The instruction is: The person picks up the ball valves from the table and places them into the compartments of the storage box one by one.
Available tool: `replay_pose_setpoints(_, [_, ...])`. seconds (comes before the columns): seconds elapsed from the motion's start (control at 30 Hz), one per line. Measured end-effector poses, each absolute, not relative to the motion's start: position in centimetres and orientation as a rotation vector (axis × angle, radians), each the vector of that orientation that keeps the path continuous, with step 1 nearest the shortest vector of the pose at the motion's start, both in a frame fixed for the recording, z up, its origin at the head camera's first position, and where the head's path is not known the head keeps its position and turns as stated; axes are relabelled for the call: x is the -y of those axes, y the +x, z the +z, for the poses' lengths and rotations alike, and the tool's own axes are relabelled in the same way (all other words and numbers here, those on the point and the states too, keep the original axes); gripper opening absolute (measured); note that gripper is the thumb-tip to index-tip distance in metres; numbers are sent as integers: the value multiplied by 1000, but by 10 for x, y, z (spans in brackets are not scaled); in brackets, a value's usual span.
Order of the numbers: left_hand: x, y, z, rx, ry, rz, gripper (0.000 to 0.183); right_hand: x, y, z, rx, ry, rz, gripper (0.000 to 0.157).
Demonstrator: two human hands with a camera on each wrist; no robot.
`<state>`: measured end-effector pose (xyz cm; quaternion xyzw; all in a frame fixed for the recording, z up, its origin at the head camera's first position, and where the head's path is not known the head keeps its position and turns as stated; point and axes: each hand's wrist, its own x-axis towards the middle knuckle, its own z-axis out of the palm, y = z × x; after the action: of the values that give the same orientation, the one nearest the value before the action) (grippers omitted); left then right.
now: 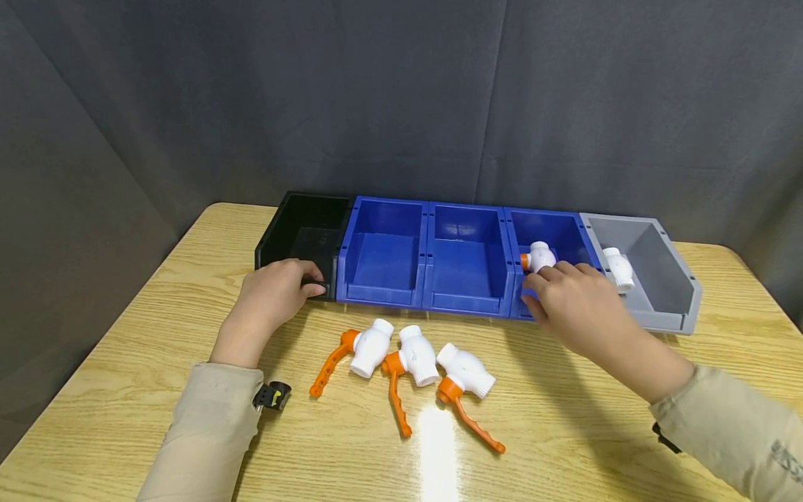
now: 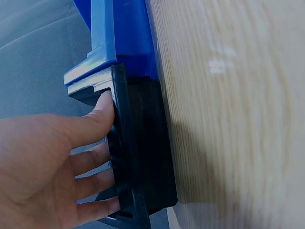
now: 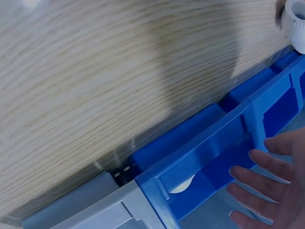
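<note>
My left hand (image 1: 276,293) rests at the front rim of a black bin (image 2: 126,129), thumb and fingertips touching its edge. Relaxed fingers show on my right hand (image 3: 267,183), which is over the front of the rightmost blue bin (image 1: 511,279) and holds nothing. Just beyond its fingers in the head view, a white ball valve (image 1: 541,256) with an orange part lies in that bin. On the table between the arms lie three white valves with orange lever handles: a left one (image 1: 371,348), a middle one (image 1: 418,355) and a right one (image 1: 467,371).
Two more blue bins, a left one (image 1: 385,261) and a middle one (image 1: 464,268), stand in the row beside the black bin. At the right end a grey bin (image 1: 674,279) holds another white valve (image 1: 620,270). Behind the wooden table (image 1: 157,341) hangs a dark grey curtain (image 1: 401,97).
</note>
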<state>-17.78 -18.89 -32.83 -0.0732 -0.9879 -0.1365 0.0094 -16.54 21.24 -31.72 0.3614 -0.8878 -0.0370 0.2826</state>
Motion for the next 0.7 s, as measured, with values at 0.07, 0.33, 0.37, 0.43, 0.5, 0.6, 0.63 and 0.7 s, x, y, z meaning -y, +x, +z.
replay_pose_setpoints(0.07, [189, -178, -329, 3086, -230, -424, 19, -212, -163, -317, 2362, 973, -94, 16])
replay_pose_setpoints(0.33, [189, -178, -329, 3086, -232, -420, 19, -205, -154, -316, 2415, 979, -114, 17])
replay_pose_setpoints(0.37, [189, -178, -329, 3085, -232, -421, 19, -204, -153, -317, 2423, 979, -121, 17])
replay_pose_setpoints(0.43, [189, -178, -329, 3084, -232, -422, 19, -201, -151, -318, 2433, 982, -131, 17])
replay_pose_setpoints(0.5, [189, -177, -329, 3084, -230, -424, 19, -199, -149, -319, 2432, 987, -135, 17])
replay_pose_setpoints(0.6, [189, -177, -329, 3084, -228, -426, 19, -196, -146, -321, 2416, 1006, -123, 18])
replay_pose_setpoints(0.63, [189, -178, -329, 3085, -228, -427, 19, -195, -145, -321, 2409, 1013, -118, 18])
replay_pose_setpoints(0.7, [189, -178, -329, 3084, -228, -428, 19, -193, -144, -322, 2393, 1027, -103, 19])
